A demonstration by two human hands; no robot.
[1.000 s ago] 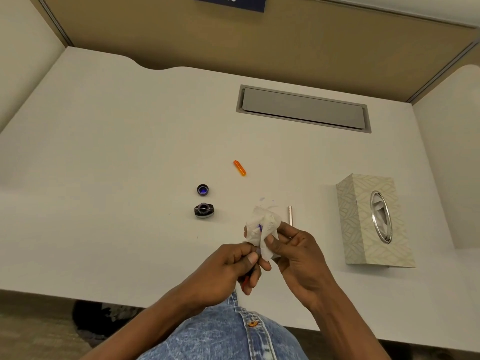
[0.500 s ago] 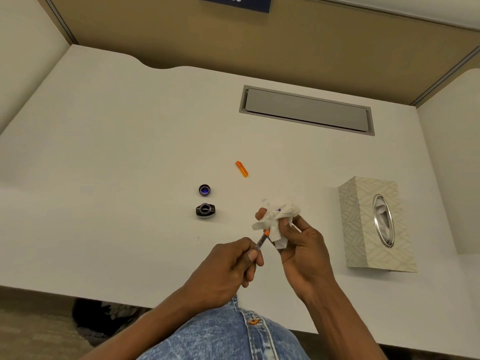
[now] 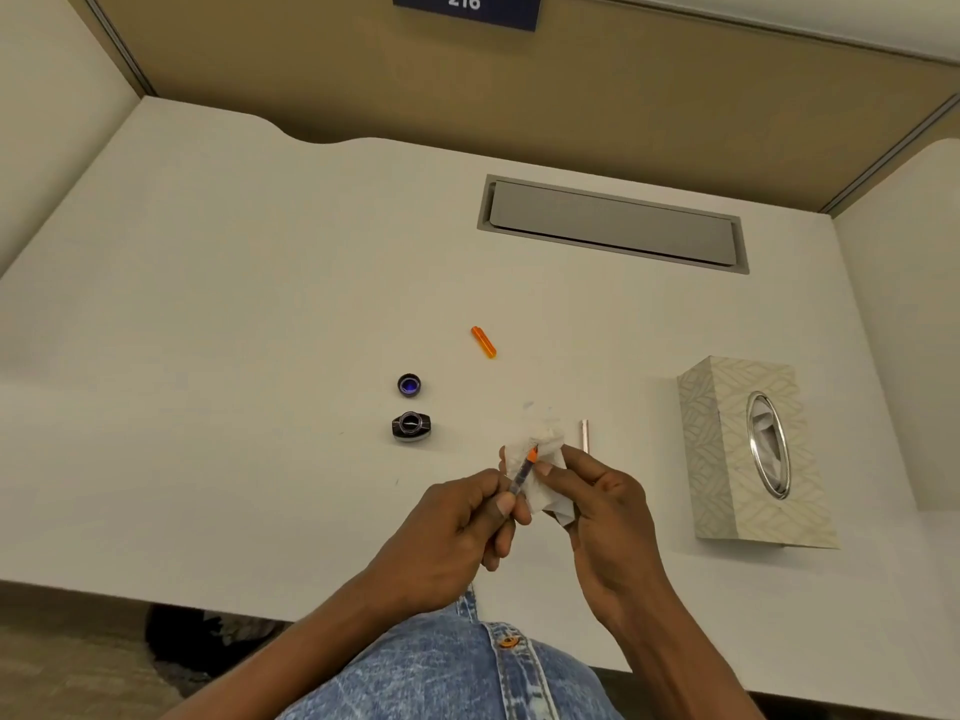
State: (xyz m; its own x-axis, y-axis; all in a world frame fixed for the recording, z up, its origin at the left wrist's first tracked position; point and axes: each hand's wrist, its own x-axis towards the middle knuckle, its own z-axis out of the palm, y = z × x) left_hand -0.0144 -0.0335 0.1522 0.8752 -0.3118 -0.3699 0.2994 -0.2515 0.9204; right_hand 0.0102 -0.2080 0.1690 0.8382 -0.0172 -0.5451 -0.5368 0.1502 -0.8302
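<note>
The left hand [image 3: 447, 532] has its fingers curled, thumb and forefinger pinching the lower barrel of a thin syringe [image 3: 521, 475]. The syringe slants up and away from that hand, its orange tip pointing into the right hand [image 3: 608, 511]. The right hand is also closed: thumb and fingers bunch a crumpled tissue [image 3: 548, 498] around the tip. This looks like wiping ink off the tip. One hand steadies the barrel low down so the other can press paper against the wet end, and both work above the desk [image 3: 208, 356] rather than on it.

Just beyond the right fingertips lies a short pinkish tube [image 3: 585, 434], almost touching the tissue. A faint bluish smear [image 3: 528, 406] marks the desk just past the tissue. Out to the left hand's far left stands an open ink bottle [image 3: 411, 427], with its lid [image 3: 409, 385] behind it, inside up. Farther ahead of both hands lies an orange cap [image 3: 483, 343], probably the syringe's.

Well to the right of the right hand lies a tissue box [image 3: 727, 459]. A grey hatch [image 3: 613, 223] sits far ahead, near the partition.

Nothing blocks the wiping itself. The tube is close enough to be knocked, and a sideways left-hand reach could tip the open bottle.
</note>
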